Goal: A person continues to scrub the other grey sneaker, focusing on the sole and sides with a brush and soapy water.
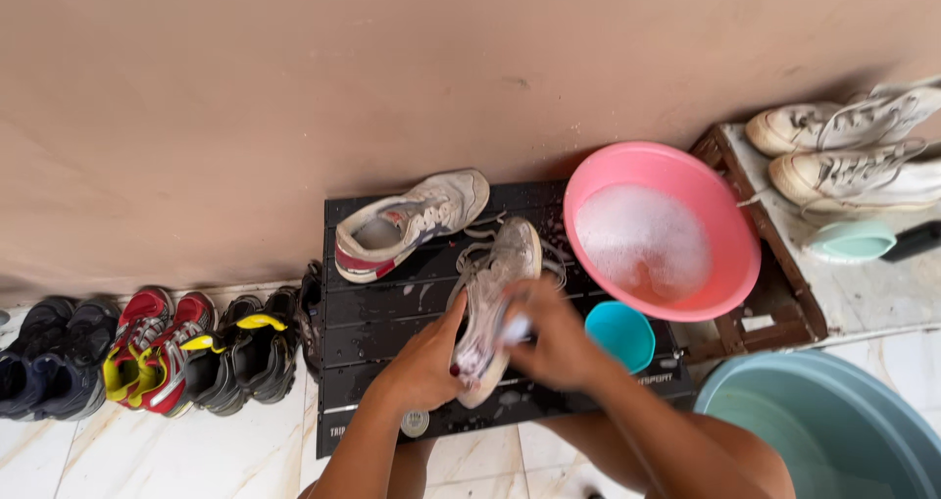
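1. Plain tan wall (pixel 294 87) backs a white marble-tiled floor (pixel 245 450); we work seated low over a black slatted mat (pixel 372 313) set against that wall.
2. At lower right sits a large grey-green tub (pixel 833 430); above it, a pink basin (pixel 725 224) of soapy water leans on the mat's right end.
3. A wooden crate (pixel 774 303) at right carries two white high-top shoes (pixel 843 146).
4. Along the left stand dark, red and black-yellow shoes (pixel 157 352); a second grey sneaker (pixel 412 220) lies at the mat's top.
5. The grey shoe (pixel 495 293) in hand lies sole-up at mat centre, toe toward the wall.
6. Our left hand (pixel 426 362) is closed around the heel end, pinning it.
7. Our right hand (pixel 554 342) is clenched on a small pale scrubber (pixel 515 327), pressed to the shoe's side; its exact kind we cannot tell.
8. A small teal cup (pixel 620 334) sits just beside the right hand.
9. In our judgement, we scrub best in short strokes, keeping the heel firmly braced.
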